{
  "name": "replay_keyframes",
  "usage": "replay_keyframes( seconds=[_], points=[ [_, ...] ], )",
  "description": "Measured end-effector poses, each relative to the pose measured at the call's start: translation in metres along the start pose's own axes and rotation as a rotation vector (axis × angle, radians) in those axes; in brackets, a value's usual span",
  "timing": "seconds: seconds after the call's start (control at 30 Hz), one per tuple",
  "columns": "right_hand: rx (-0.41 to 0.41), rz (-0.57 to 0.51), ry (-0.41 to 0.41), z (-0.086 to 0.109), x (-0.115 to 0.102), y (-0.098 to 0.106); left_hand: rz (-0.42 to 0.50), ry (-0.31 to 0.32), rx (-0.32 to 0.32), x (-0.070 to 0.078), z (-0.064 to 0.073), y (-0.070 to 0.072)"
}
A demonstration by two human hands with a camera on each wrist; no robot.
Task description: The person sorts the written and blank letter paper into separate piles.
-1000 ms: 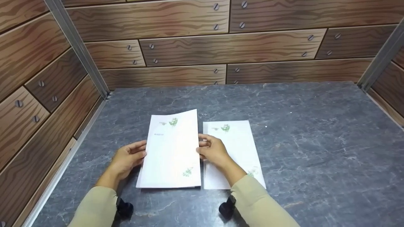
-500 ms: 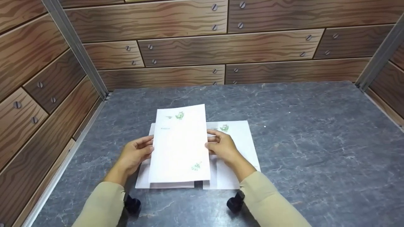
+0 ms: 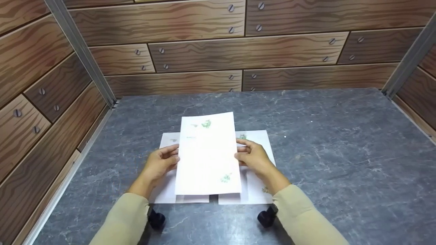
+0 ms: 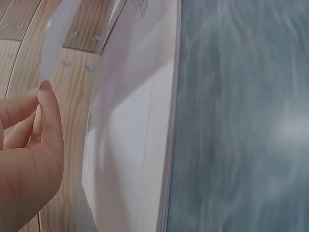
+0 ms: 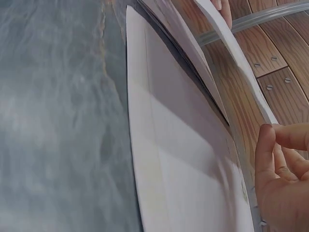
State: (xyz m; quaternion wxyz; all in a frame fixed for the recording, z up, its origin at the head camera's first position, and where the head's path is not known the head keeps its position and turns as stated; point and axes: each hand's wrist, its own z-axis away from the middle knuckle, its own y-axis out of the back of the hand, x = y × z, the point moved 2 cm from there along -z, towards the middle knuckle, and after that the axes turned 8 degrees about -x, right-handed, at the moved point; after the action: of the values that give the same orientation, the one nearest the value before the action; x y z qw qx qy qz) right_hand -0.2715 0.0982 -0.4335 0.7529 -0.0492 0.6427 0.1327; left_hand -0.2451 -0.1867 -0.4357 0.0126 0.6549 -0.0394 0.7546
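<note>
A white printed paper (image 3: 207, 156) with green pictures at top and bottom is held up over the table, slightly bowed. My left hand (image 3: 157, 166) pinches its left edge between thumb and fingers. At the opposite edge, my right hand (image 3: 256, 160) pinches it the same way; the right wrist view shows thumb and fingertips on the paper's thin edge (image 5: 239, 60). Below lie two similar white piles of paper side by side, a left pile (image 3: 162, 194) and a right pile (image 3: 260, 187), both partly hidden by the held paper. The left wrist view shows layered edges on the left pile (image 4: 135, 145).
A dark grey marbled table (image 3: 340, 153) carries the papers, with a narrow gap between the piles. Wood-patterned walls (image 3: 190, 58) stand behind and at both sides, with metal corner posts (image 3: 81, 51). A black device (image 3: 156, 219) hangs at each wrist.
Both hands have lifted the paper off the left pile and carried it to the right. It now hangs over the gap between the piles, overlapping both; the left pile has come into view.
</note>
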Motion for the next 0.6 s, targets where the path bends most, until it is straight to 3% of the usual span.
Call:
replay_keyframes(
  seconds=[0.6],
  points=[
    [-0.015,-0.024,0.030,0.014,0.008,0.043,-0.019,0.021,-0.026,-0.005,-0.010,-0.049]
  ],
)
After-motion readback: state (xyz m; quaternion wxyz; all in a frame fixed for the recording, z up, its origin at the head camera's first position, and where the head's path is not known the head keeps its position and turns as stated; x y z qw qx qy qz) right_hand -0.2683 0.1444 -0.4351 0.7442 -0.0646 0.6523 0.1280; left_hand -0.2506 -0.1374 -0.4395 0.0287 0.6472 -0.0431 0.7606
